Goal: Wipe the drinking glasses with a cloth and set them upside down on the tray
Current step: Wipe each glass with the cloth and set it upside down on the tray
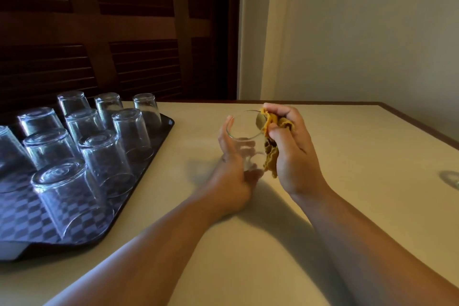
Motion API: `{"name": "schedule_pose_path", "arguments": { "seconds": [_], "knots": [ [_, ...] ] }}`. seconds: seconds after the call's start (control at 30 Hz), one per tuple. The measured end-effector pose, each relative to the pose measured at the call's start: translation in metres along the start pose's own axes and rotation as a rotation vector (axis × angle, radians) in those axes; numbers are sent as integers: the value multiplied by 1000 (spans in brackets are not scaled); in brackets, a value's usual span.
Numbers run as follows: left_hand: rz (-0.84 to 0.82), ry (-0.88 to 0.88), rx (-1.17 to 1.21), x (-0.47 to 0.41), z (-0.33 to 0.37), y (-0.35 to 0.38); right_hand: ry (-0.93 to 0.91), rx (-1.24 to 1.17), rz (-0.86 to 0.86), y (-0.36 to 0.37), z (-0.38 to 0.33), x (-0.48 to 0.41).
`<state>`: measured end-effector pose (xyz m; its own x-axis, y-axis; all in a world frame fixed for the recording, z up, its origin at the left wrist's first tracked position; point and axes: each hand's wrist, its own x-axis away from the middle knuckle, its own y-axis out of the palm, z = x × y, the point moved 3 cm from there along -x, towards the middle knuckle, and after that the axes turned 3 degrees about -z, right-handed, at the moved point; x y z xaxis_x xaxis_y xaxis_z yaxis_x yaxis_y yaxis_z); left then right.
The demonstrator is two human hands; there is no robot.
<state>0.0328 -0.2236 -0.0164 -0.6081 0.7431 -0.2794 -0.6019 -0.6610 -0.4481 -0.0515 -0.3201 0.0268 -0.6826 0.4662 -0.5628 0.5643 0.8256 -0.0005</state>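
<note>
My left hand [231, 169] grips a clear drinking glass [244, 131] from its left side and underneath, rim up, above the table. My right hand [290, 149] pinches a mustard-yellow cloth [272, 146] against the glass's right side and over its rim. Part of the cloth hangs down between my palm and the glass. On the left lies a dark checkered tray [159, 136] with several clear glasses [67, 196] standing upside down on it in rows.
The cream table [347, 156] has a brown edge at the back and right. Another glass [450, 179] is cut off by the right frame edge. A dark louvred door stands behind the tray, and a pale wall is behind the table.
</note>
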Motion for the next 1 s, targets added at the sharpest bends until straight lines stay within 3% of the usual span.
{"name": "schedule_pose_path", "arguments": {
  "seconds": [0.13,0.3,0.47,0.63,0.8,0.93,1.0],
  "knots": [
    [74,4,-6,-2,-2,-1,106,50,-5,-5,10,-3],
    [-27,10,43,2,0,1,-24,-7,2,2,-4,2],
    [106,59,48,2,4,-3,146,39,24,-5,12,-3],
    [-52,7,28,8,5,1,3,-40,31,0,-3,0],
    [54,2,61,3,10,-5,124,51,23,-7,12,-3],
    [-115,-30,104,10,9,0,23,-6,12,-1,2,-1],
    [-79,-4,72,9,10,0,-1,-21,31,-2,0,-1]
  ]
}}
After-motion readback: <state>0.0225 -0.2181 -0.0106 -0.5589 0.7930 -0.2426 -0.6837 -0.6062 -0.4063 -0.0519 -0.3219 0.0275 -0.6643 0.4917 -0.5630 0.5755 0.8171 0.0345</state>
